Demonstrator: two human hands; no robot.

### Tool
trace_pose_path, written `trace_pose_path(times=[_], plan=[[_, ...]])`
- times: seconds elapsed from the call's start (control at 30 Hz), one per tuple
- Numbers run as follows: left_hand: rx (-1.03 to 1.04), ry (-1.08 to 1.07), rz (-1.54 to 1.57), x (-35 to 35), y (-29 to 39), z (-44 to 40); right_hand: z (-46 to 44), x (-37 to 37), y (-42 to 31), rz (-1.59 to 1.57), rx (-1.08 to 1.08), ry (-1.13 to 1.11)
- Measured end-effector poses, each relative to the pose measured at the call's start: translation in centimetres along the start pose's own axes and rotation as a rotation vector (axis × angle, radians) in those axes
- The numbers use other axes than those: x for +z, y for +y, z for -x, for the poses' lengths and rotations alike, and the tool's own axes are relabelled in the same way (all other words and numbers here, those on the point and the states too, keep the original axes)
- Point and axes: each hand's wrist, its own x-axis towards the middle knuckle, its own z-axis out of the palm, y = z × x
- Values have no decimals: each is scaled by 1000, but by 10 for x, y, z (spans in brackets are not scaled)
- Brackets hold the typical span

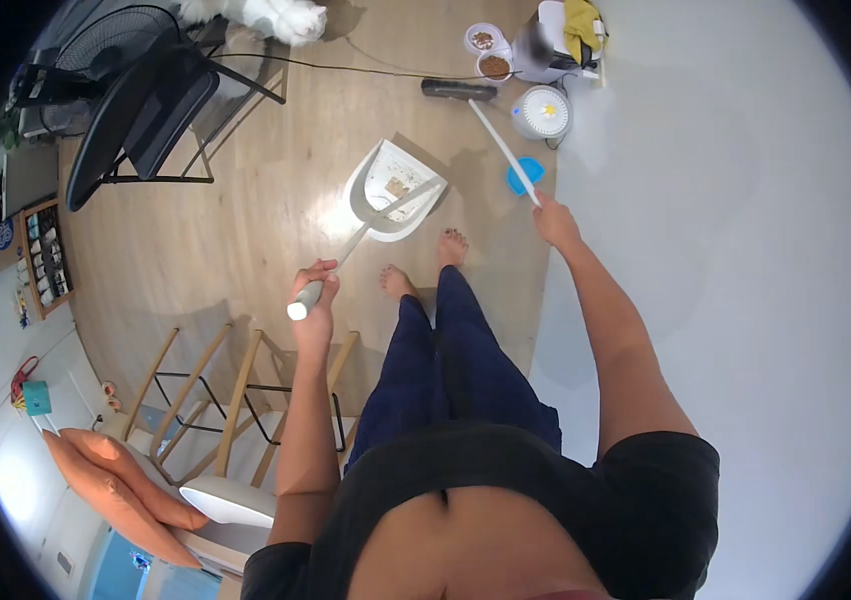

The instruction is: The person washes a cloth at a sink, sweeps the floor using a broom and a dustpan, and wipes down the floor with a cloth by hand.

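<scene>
My left hand (316, 288) is wrapped round the pole of a long-handled white dustpan (407, 222), whose pan rests on the wooden floor ahead of my feet. Bits of dirt and a small brown patch of debris (397, 187) lie inside the pan. With my right hand (554, 222) I grip the white stick of a broom (503, 150). Its dark head (458, 90) touches the floor near two pet bowls, and the stick passes beside a blue dish (525, 176).
Two bowls of kibble (493, 66), a white round pet fountain (543, 111) and a white appliance (542, 45) stand by the right wall. A black cable (375, 70) crosses the floor. A white cat (285, 18), a black chair (160, 100) and wooden stools (235, 390) are leftward.
</scene>
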Motion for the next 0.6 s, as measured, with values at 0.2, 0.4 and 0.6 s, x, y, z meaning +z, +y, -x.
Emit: trace_pose_path(times=[0.2, 0.4, 0.6], plan=[[-51, -33, -9, 26, -36, -10, -17, 27, 47, -42, -7, 49], [12, -75, -5, 41, -62, -17, 67, 51, 62, -292, 123, -54], [50, -79, -17, 63, -66, -31, 111, 38, 51, -360, 163, -84]])
